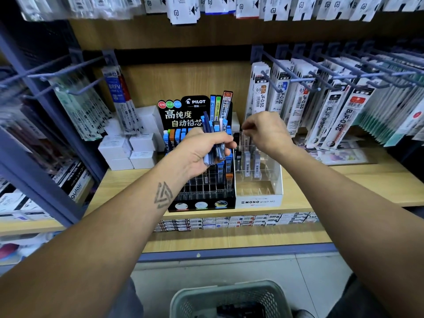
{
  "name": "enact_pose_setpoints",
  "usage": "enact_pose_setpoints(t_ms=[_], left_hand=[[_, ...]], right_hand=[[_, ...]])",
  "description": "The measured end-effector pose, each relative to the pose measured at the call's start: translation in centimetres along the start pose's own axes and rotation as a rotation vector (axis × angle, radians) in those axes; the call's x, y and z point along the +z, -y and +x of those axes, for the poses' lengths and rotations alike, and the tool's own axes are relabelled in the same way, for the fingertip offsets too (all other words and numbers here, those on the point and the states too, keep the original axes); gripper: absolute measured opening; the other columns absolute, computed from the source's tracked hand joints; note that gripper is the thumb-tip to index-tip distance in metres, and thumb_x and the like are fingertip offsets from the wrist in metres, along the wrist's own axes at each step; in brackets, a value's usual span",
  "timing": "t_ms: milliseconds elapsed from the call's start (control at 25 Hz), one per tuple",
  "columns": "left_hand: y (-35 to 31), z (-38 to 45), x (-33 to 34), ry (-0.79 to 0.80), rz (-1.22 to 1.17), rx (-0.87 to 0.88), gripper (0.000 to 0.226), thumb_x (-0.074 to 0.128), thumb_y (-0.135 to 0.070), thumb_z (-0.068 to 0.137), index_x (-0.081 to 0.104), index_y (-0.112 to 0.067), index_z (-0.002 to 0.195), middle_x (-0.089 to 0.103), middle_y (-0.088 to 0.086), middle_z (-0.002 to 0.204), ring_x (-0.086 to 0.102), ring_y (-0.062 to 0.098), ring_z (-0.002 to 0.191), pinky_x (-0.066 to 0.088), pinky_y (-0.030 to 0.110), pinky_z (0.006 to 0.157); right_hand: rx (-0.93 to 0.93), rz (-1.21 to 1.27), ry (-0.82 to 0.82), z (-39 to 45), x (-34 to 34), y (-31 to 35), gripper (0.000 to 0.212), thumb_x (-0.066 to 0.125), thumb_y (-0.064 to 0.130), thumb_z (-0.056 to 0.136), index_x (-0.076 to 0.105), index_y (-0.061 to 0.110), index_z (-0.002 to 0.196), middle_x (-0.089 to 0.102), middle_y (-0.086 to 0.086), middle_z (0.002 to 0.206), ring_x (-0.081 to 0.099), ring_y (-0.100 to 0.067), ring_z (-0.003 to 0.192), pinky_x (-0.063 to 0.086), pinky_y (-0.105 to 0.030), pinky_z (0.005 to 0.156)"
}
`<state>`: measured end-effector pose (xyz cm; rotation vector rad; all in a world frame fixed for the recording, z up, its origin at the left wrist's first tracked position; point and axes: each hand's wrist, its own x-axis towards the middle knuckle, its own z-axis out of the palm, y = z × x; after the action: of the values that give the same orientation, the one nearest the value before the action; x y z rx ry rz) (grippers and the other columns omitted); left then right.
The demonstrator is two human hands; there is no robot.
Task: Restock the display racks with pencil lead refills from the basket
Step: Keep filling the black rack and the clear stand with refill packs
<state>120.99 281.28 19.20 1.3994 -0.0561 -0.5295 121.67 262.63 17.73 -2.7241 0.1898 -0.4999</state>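
My left hand [202, 152] grips a bunch of lead refill cases [216, 138]; my right hand [263, 131] pinches one case [246, 140] over the clear MONO rack [273, 180]

black rack [202, 204]: PILOT | white rack [259, 201]: MONO graph MG

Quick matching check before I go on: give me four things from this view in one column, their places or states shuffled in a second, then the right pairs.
Things:
1. left hand
2. right hand
3. Pilot rack
4. basket

Places or states:
A. on the floor at the bottom of the view
B. grips a bunch of lead refill tubes
C. black, on the shelf, left of the clear Mono rack
D. fingers pinched together above the clear Mono rack

Pairs: 1-B, 2-D, 3-C, 4-A
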Motion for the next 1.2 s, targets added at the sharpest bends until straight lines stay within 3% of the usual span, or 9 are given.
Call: enact_pose_setpoints(t_ms=[200, 400, 640, 720, 800, 840, 960, 1200], left_hand=[[0.0, -0.1, -0.1, 0.007, 0.001, 0.000, 0.012, 0.070, 0.001, 0.086, 0.065, 0.004, 0.097, 0.072, 0.021, 0.084, 0.061, 0.017, 0.057, 0.051, 0.023, 0.048], [0.1, -0.3, 0.0, 0.002, -0.027, 0.007, 0.028, 0.069, 0.005, 0.086, 0.061, 0.009, 0.113, 0.070, 0.023, 0.085, 0.065, 0.016, 0.053, 0.051, 0.023, 0.046], [0.4, -0.5, 0.0, 0.044, 0.020, -0.014, 0.020, 0.071, 0.007, 0.083, 0.058, 0.000, 0.096, 0.065, 0.018, 0.074, 0.061, 0.020, 0.056, 0.052, 0.025, 0.047], [0.5, -0.5, 0.0, 0.064, 0.041, -0.017, 0.019, 0.072, 0.008, 0.082, 0.058, -0.002, 0.092, 0.063, 0.015, 0.071, 0.060, 0.021, 0.060, 0.053, 0.026, 0.049], [0.5, -0.7, 0.0, 0.075, 0.068, -0.009, 0.017, 0.072, 0.009, 0.082, 0.062, 0.000, 0.092, 0.062, 0.014, 0.070, 0.059, 0.020, 0.057, 0.052, 0.025, 0.048], [0.6, -0.7, 0.0, 0.076, 0.084, -0.004, 0.018, 0.072, 0.009, 0.082, 0.063, 0.001, 0.095, 0.062, 0.014, 0.070, 0.060, 0.019, 0.055, 0.052, 0.024, 0.047], [0.7, -0.8, 0.1, 0.091, 0.095, 0.013, 0.019, 0.073, 0.008, 0.082, 0.066, 0.001, 0.098, 0.064, 0.012, 0.071, 0.061, 0.017, 0.056, 0.051, 0.023, 0.047], [0.1, -1.0, -0.9, 0.102, -0.021, -0.024, 0.014, 0.071, -0.005, 0.088, 0.069, 0.001, 0.101, 0.069, 0.015, 0.078, 0.061, 0.018, 0.058, 0.051, 0.024, 0.050]], right_hand=[[0.009, -0.012, -0.010, -0.2, 0.3, 0.2, 0.008, 0.074, 0.023, 0.088, 0.075, 0.027, 0.095, 0.074, -0.002, 0.096, 0.067, -0.026, 0.096, 0.056, -0.040, 0.087], [0.029, -0.087, -0.018, -0.5, 0.7, 0.0, 0.007, 0.075, 0.027, 0.088, 0.076, 0.030, 0.095, 0.074, 0.002, 0.100, 0.064, -0.023, 0.101, 0.043, -0.041, 0.099], [-0.003, -0.078, -0.055, -0.6, 0.6, -0.1, 0.008, 0.074, 0.023, 0.089, 0.078, 0.024, 0.096, 0.069, 0.003, 0.106, 0.060, -0.022, 0.104, 0.046, -0.040, 0.095], [0.054, 0.281, -0.074, -1.0, -0.1, 0.7, 0.008, 0.071, 0.019, 0.091, 0.078, 0.019, 0.095, 0.070, 0.005, 0.096, 0.064, -0.016, 0.091, 0.052, -0.034, 0.085], [0.200, 0.827, 0.065, -1.9, -1.2, 2.2, 0.009, 0.071, 0.019, 0.091, 0.076, 0.012, 0.095, 0.071, 0.002, 0.083, 0.065, -0.012, 0.073, 0.052, -0.026, 0.069], [0.234, 0.983, 0.153, -2.3, -1.5, 2.7, 0.014, 0.073, 0.020, 0.090, 0.075, 0.007, 0.095, 0.070, -0.002, 0.079, 0.063, -0.013, 0.066, 0.051, -0.026, 0.063], [0.272, 1.101, 0.291, -3.3, -1.9, 3.4, 0.020, 0.077, 0.008, 0.085, 0.071, -0.002, 0.102, 0.069, -0.008, 0.074, 0.062, -0.015, 0.059, 0.052, -0.025, 0.058], [0.402, 1.244, 0.209, -3.4, -2.7, 2.6, 0.010, 0.077, -0.004, 0.080, 0.073, 0.000, 0.088, 0.072, -0.011, 0.073, 0.067, -0.015, 0.062, 0.057, -0.021, 0.060]])
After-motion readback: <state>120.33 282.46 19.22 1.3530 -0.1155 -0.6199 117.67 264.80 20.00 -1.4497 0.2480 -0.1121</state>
